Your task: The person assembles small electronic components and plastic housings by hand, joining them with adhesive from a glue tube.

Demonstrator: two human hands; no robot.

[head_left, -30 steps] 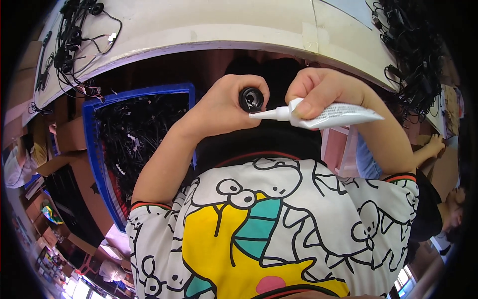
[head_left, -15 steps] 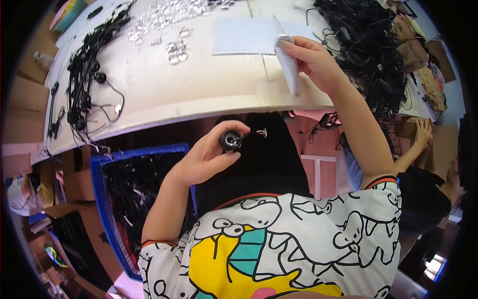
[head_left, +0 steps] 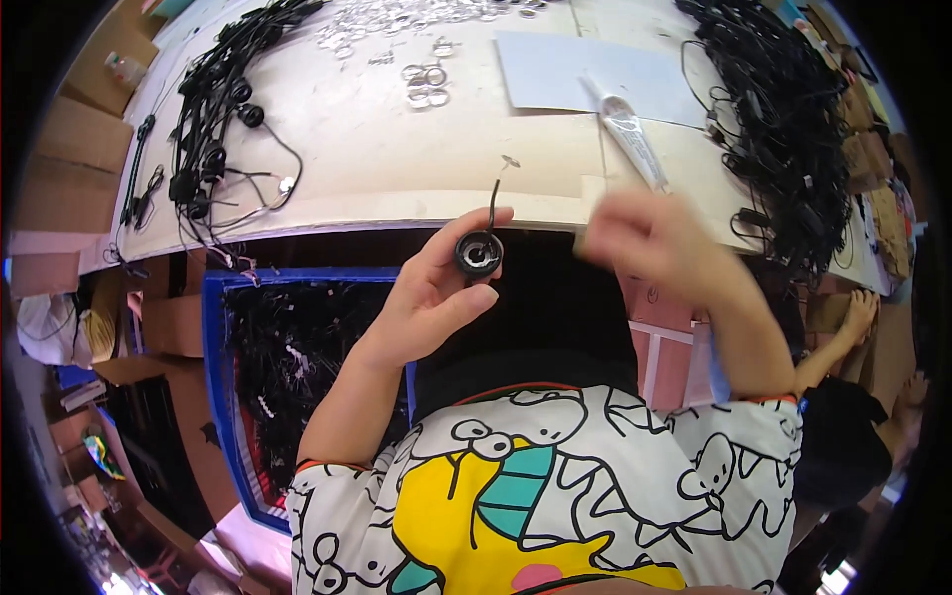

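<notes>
Between the thumb and fingers of my left hand (head_left: 421, 302), a small black round housing (head_left: 478, 254) is gripped just in front of the table edge. Its open face is toward me, showing a pale ring inside and a dark middle. A short black cable (head_left: 494, 203) sticks up beside it. My right hand (head_left: 654, 243) is smeared by motion to the right of the housing, so its fingers cannot be read. Above that hand, a white squeeze tube (head_left: 635, 141) lies on the table, its nozzle over a sheet of white paper (head_left: 545, 74).
Clear round rings (head_left: 426, 87) are scattered on the table (head_left: 347, 174). Black cables with round housings (head_left: 213, 159) lie at left, and a large cable heap (head_left: 773, 129) at right. A blue-rimmed bin (head_left: 213, 367) stands below left. Another person's hand (head_left: 861, 315) is at far right.
My right hand has let go of the white tube, now on the table, and come down toward my left hand. The housing's face has turned, and its cable now points up.
</notes>
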